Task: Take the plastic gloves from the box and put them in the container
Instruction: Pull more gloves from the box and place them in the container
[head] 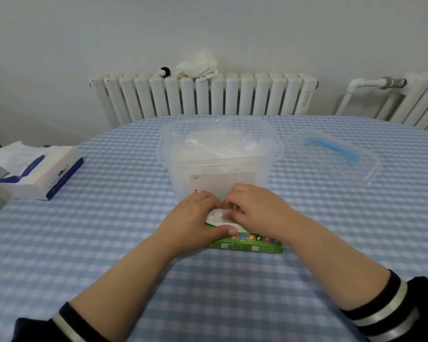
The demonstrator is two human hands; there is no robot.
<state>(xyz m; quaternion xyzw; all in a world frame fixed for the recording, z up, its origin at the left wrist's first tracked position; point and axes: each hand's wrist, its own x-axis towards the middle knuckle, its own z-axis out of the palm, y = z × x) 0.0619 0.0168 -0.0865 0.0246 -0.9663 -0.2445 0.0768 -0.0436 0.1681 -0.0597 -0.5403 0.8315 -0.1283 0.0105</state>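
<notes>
Left hand (195, 218) grips green box (255, 245); right hand (255, 208) pinches plastic gloves (216, 215) at its opening; container (220, 154) just beyond.

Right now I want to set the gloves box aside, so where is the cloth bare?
Bare checked cloth lies between the tissue pack and the container, also on the near side between the forearms. It is crowded in the middle: both hands, left and right, sit on the green box against the container, with the lid to its right.
</notes>
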